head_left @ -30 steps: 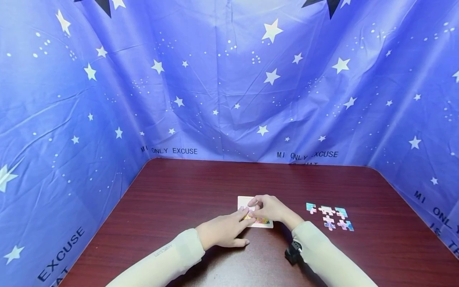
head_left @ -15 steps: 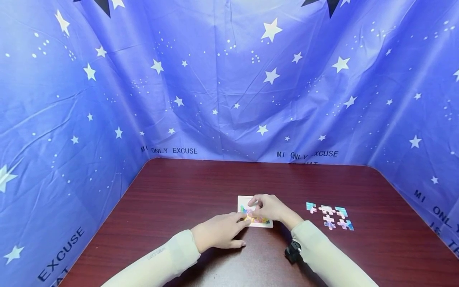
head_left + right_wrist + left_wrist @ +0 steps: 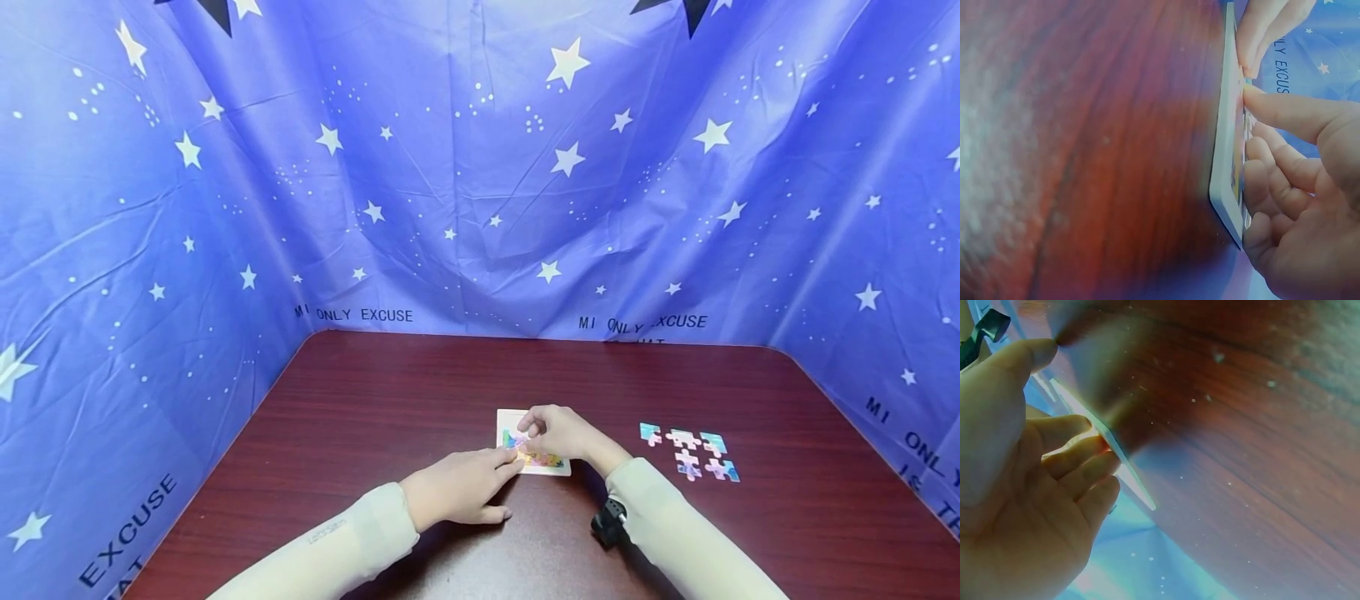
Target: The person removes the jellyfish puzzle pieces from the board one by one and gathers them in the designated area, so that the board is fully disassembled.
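A: Where is the work, and what do we see of it?
B: We see a white tray [image 3: 512, 420] on the dark red table [image 3: 390, 400], just right of centre in the lower half of the head view. Bright pieces [image 3: 551, 461] fill its lower part; its upper left corner is pale, and the hands hide much of the rest
A: How do the hands lie?
B: The left hand [image 3: 461, 487] reaches in from the lower left, fingers nearly straight, tips on the tray, thumb apart. The right hand [image 3: 566, 433] arches over it from the right, fingers bent; we cannot tell whether they pinch a piece
A: Which step would we call this?
B: We judge it to be pressing a piece into place in a partly filled puzzle. Five loose pieces [image 3: 683, 439] lie close together, lower right of the frame
A: And the next move?
B: We think it calls for checking that the fit is flush, then taking a loose one and turning its tabs to match the gap
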Demonstrator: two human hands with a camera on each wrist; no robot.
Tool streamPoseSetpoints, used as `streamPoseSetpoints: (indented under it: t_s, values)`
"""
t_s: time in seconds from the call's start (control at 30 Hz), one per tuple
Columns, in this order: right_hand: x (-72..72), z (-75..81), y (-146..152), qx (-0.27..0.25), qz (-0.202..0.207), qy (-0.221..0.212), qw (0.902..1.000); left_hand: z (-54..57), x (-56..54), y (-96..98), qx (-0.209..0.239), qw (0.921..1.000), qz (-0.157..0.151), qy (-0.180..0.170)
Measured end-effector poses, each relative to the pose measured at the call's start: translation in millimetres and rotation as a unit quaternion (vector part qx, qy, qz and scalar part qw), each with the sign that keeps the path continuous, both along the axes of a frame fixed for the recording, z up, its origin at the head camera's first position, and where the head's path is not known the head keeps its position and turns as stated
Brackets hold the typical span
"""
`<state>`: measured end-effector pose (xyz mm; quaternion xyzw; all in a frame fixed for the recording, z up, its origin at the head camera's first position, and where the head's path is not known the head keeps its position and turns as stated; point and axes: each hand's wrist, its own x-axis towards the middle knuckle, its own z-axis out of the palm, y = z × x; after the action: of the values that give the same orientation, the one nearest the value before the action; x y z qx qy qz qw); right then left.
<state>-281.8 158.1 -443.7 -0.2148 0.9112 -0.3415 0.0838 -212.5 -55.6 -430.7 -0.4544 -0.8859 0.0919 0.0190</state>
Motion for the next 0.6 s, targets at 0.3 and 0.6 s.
streamPoseSetpoints:
  t_s: [0.3,0.6]
  values:
    - [1.0,1.7,-0.9,-0.018,0.003,-0.01,0.9998,3.3,0.9,1.8,0.001,0.9999,0.005,-0.009]
    - [0.7,-0.9,-0.1,-0.03,0.001,-0.009,0.9995,3.7,-0.8,1.7,-0.003,0.9997,0.005,-0.024]
